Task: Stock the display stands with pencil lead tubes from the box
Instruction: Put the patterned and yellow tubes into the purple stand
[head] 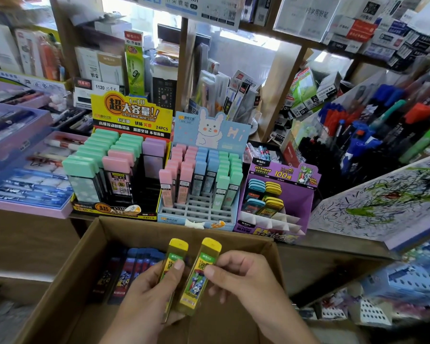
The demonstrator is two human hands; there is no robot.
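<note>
Two yellow-capped lead tubes, both in your hands, held over the open cardboard box (67,264) at the bottom of the view. The left yellow tube (176,253) sits in your left hand (149,291), thumb pressed across its label and fingers (178,266) curled round its lower half. The right yellow tube (201,274) is pinched near its middle by your right hand (243,276), cap tilted up and away from you. The two tubes are side by side, close but apart at the caps. In the box, along its far left side: a row of dark red-and-blue packs (132,271), lying flat. On the shelf (333,244) just beyond the box, three stands in a line. The yellow-and-black stand (132,112) carries green, pink and purple tubes. The blue stand (209,130), with a rabbit card, carries pink, blue and green tubes in its back rows. The purple stand (298,202) carries blue-capped and yellow-capped tubes at its back left, with white dividers showing in front.
</note>
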